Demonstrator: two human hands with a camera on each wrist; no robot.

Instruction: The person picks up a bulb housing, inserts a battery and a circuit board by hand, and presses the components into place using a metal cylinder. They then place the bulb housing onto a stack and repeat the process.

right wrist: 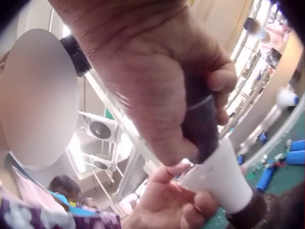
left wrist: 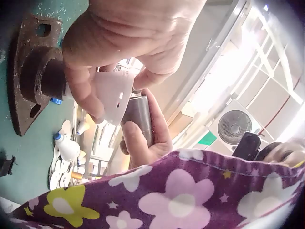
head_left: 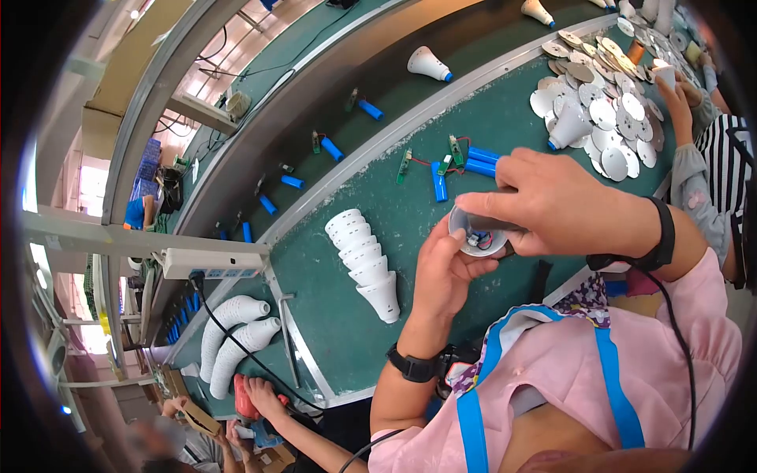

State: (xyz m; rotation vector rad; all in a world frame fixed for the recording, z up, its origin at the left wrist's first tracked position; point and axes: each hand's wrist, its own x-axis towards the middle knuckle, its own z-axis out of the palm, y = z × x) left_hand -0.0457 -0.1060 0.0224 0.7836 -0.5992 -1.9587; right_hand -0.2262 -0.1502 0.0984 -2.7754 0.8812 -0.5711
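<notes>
In the head view, my left hand (head_left: 441, 276) grips a white cone-shaped bulb housing (head_left: 482, 249), its wide mouth facing up with small wires showing inside. My right hand (head_left: 564, 205) is over that mouth. The left wrist view shows my right hand's fingers gripping a dark grey metal cylinder (left wrist: 138, 117) at the rim of the housing (left wrist: 113, 95). From the right wrist, the cylinder (right wrist: 202, 126) overlaps the housing's wide end. The narrow end of the housing points into a brown metal fixture (left wrist: 35, 76) with bolt holes.
Nested white housings (head_left: 371, 264) lie to the left on the green table. Blue battery cells (head_left: 439, 183) with small circuit boards (head_left: 456, 148) lie beyond my hands. White discs (head_left: 607, 118) are heaped at the far right. Another person's hand holds a red tool (head_left: 244, 398).
</notes>
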